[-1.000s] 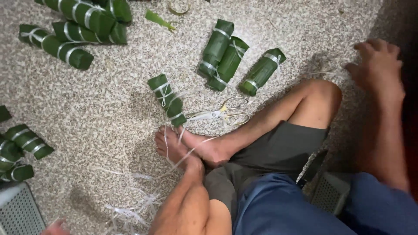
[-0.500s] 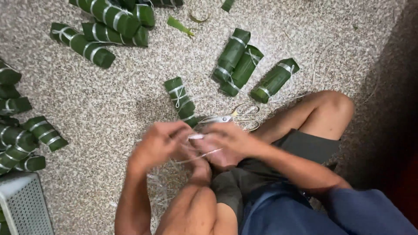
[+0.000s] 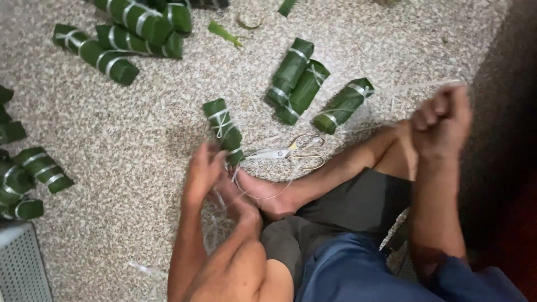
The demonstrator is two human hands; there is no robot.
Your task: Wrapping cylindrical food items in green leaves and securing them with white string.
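**Pale string drawn between two hands over the speckled floor**

The person sits cross-legged on the speckled stone floor (image 3: 128, 151). The left hand (image 3: 204, 170) is low, just above the bare feet (image 3: 263, 198), its fingers spread and loosely curled around a thin pale plastic string (image 3: 254, 193) that loops past the toes; its grip is wide and slack, touching the string rather than pinching it. The right hand (image 3: 442, 120) is raised near the knee, closed into a fist, with a pale strand running out from it to the left; whether that strand is the same string cannot be told.

Just beyond the left hand lies a short green leaf-wrapped bundle tied with white string (image 3: 224, 130), and beside it silver scissors with gold handles (image 3: 291, 152). Three more tied green bundles (image 3: 305, 89) lie farther off, others at the upper left (image 3: 120, 33) and left edge (image 3: 31, 179).
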